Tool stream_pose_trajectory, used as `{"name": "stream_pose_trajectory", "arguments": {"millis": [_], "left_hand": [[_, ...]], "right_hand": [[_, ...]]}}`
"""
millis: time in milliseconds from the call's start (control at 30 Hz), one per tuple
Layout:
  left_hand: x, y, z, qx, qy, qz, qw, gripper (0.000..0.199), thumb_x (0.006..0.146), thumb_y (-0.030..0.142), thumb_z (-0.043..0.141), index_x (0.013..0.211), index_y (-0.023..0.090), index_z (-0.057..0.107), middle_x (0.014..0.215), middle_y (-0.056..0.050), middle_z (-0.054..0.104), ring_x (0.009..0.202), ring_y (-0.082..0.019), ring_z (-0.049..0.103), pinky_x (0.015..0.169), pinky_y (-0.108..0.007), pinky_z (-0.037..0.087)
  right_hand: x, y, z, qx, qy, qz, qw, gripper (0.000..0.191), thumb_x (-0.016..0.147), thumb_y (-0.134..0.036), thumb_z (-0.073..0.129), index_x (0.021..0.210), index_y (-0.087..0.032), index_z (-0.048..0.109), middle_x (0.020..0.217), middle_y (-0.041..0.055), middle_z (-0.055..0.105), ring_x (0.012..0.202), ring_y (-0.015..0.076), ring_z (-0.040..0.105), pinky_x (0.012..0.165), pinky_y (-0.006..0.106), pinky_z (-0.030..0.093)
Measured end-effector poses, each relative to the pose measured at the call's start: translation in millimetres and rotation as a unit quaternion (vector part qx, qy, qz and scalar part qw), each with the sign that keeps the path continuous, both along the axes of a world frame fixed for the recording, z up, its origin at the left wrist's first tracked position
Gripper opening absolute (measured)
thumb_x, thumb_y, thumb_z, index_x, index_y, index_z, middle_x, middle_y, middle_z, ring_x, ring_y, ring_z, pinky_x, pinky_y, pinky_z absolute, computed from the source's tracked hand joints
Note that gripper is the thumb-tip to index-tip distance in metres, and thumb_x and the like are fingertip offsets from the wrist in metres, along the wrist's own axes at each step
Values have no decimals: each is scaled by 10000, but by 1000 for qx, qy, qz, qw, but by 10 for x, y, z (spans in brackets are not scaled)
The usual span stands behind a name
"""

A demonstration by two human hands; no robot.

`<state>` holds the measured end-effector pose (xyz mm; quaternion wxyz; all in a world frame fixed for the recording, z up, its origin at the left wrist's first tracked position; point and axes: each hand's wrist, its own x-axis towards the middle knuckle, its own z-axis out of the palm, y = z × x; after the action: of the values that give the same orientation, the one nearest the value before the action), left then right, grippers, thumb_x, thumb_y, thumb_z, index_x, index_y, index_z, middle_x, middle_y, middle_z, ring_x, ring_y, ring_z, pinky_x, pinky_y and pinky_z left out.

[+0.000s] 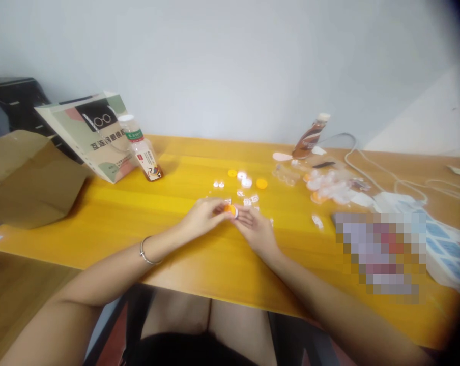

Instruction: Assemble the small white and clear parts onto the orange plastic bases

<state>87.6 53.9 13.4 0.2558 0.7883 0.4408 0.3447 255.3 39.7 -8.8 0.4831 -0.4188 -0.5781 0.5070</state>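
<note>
Between my two hands is a small round orange-and-white piece, too blurred to name more exactly. My left hand pinches its orange side with thumb and fingers. On its white side the fingers of my right hand close against it. Just beyond my hands lie several small white parts with holes or patterns. Farther back are yellow-orange discs and white round pieces. Two tiny white pieces sit to their left.
A tea bottle and a printed paper bag stand at the left, near a brown paper bag. At the right are a brown drink bottle, a heap of plastic-wrapped parts, white cables and a pixelated flat object.
</note>
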Motion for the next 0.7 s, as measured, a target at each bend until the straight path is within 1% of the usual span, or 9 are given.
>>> {"name": "stream_pose_trajectory", "arguments": {"millis": [133,400,533,700], "left_hand": [[5,-7,-5,0,18,10,1000,270,786,388,544,852,141,633,804,-48,661,699,-128,597,681,-251,466],[5,-21,13,8,47,5,999,285,798,396,524,835,144,651,780,-44,649,675,-118,568,648,-239,437],[5,-30,11,13,45,-9,999,285,805,393,515,842,143,647,781,-48,643,679,-119,565,657,-246,441],[-12,-27,55,5,44,-25,999,298,811,397,503,874,143,646,798,-53,648,692,-121,569,666,-245,441]], "right_hand": [[-3,-28,-9,7,-14,-5,1000,298,635,-348,683,896,-231,602,928,29,686,882,186,643,897,382,478],[4,-72,-24,27,-21,-3,999,256,683,-303,639,932,-250,621,932,11,684,899,194,644,922,396,468],[3,-87,-15,21,-11,-5,1000,246,675,-303,646,915,-249,629,930,11,685,893,195,645,917,400,472],[1,-67,1,13,-4,0,1000,269,659,-308,663,919,-243,629,924,13,691,875,186,649,907,383,477]]}}
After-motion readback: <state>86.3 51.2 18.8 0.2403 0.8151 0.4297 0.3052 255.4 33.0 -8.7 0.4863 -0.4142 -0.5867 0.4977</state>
